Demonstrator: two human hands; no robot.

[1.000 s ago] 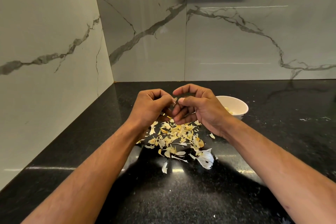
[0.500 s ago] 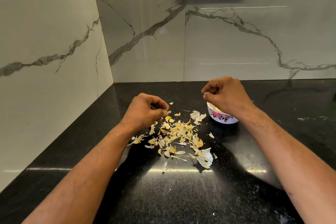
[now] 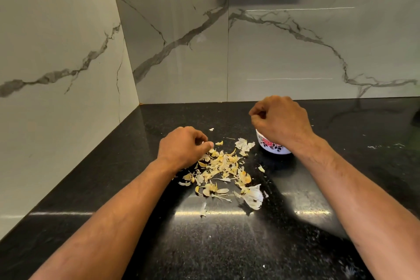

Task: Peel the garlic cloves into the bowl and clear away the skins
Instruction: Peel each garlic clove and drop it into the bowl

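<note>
The bowl [image 3: 270,146] stands just right of the skins [image 3: 223,166]. Above it, the right hand [image 3: 280,121] is curled; whether it holds anything is hidden. The left hand [image 3: 184,146], curled, pinches something pale at the pile's left edge.

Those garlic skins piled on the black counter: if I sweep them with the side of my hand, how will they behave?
The garlic skins look thin, curled and papery, so probably very light and apt to scatter or flutter. Small flakes already lie apart from the pile, and some may cling to the polished counter. The large white husk looks stiffer and should slide whole.
</note>
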